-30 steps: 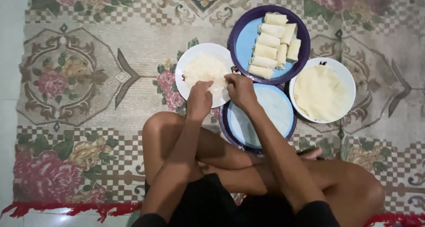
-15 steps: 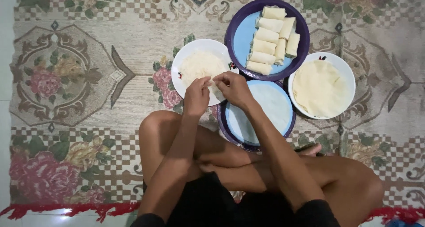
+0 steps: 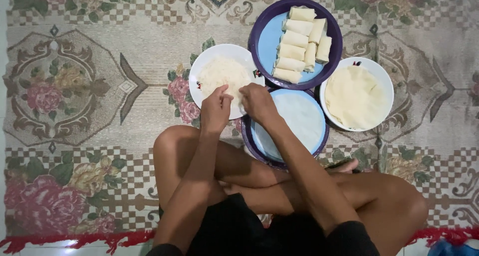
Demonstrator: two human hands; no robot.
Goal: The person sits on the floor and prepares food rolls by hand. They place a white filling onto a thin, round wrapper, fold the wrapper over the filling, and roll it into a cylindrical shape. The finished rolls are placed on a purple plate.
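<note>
The left hand and right hand are meeting, fingers pinched, over the near rim of the white plate of pale shreds; whether they are gripping any is unclear. Three other dishes are crowding the right, leaving bare carpet leftward.
</note>
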